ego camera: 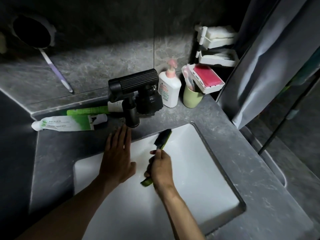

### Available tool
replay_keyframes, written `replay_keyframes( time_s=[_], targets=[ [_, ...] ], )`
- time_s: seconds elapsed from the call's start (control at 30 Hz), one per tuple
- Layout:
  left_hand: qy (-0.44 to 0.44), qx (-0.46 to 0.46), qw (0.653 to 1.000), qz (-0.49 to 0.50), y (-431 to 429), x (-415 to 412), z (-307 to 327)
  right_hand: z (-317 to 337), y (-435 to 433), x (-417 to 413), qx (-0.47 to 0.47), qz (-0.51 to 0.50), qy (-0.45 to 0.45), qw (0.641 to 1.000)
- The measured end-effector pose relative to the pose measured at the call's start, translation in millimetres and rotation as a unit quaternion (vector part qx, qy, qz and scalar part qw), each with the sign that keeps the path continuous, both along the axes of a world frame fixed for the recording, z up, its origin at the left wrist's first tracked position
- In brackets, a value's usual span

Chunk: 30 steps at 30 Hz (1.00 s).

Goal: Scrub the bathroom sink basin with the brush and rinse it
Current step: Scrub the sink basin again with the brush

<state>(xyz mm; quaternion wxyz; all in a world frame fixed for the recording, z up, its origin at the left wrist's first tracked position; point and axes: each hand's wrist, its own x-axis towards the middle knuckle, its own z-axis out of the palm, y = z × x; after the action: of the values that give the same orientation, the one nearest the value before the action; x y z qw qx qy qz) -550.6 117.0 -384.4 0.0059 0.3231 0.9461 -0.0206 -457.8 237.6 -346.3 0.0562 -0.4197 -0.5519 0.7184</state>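
Head view: brush juts forward past right hand grip

Both forearms, left hand and right hand are bare.

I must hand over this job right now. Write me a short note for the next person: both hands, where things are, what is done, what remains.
Left hand: open, flat, over the back left edge of the basin, fingertips near the faucet.
Right hand: grips the green brush by its handle, bristles at the back of the basin.
Done: scrubbing seems under way; how much, unclear.
Left: finish scrubbing, then rinse; no running water visible.
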Motion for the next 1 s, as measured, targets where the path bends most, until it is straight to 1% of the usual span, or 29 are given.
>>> replay_keyframes(
  time_s=[0.07,0.13,0.2,0.27,0.3,0.33,0.4,0.47,0.5,0.57,0.63,0.67,0.77,0.8,0.83,0.87,0.93,1.0],
  targets=[
    [-0.001,0.002,1.0,-0.001,1,-1,1,2,33,-15,0.021,-0.061,-0.01,0.998],
    [0.002,-0.003,1.0,0.001,1,-2,0,2,57,-25,0.032,-0.093,-0.021,0.995],
    [-0.002,-0.007,1.0,0.005,1,-2,-2,-2,47,-20,0.059,-0.055,-0.04,0.996],
    [-0.004,-0.003,1.0,0.006,1,-1,-1,-8,20,-7,0.079,0.019,-0.05,0.995],
    [-0.004,-0.001,1.0,0.005,1,-1,0,-9,13,-3,0.086,0.04,-0.048,0.994],
    [-0.004,0.0,1.0,0.003,1,0,1,-10,16,-4,0.1,0.04,-0.052,0.993],
    [-0.002,0.002,1.0,-0.002,2,-1,0,-10,42,-17,0.114,-0.013,-0.064,0.991],
    [0.002,-0.002,1.0,-0.001,1,-1,0,-5,60,-26,0.095,-0.053,-0.058,0.992],
    [0.003,-0.002,1.0,0.0,1,-1,-1,-4,56,-24,0.098,-0.039,-0.06,0.993],
    [0.004,-0.001,1.0,0.001,2,0,-1,-7,32,-10,0.109,0.035,-0.071,0.991],
    [0.007,-0.001,1.0,0.002,1,0,1,-4,15,3,0.096,0.099,-0.073,0.988],
    [0.009,-0.001,1.0,0.0,1,0,1,-4,18,3,0.092,0.097,-0.07,0.989],
    [0.012,0.003,1.0,-0.004,2,1,0,0,52,-11,0.082,0.001,-0.052,0.995],
    [0.013,0.005,1.0,-0.004,2,0,0,1,59,-12,0.074,-0.016,-0.042,0.996],
    [0.015,0.005,1.0,-0.003,1,1,-1,0,58,-11,0.074,-0.006,-0.039,0.997],
    [0.015,0.001,1.0,-0.002,1,1,-1,-1,51,-5,0.075,0.029,-0.048,0.996],
    [0.017,-0.004,1.0,-0.004,1,1,-1,-7,35,18,0.076,0.143,-0.086,0.983],
    [0.017,-0.002,1.0,-0.002,0,2,-1,-14,29,43,0.077,0.218,-0.133,0.964]
  ],
)
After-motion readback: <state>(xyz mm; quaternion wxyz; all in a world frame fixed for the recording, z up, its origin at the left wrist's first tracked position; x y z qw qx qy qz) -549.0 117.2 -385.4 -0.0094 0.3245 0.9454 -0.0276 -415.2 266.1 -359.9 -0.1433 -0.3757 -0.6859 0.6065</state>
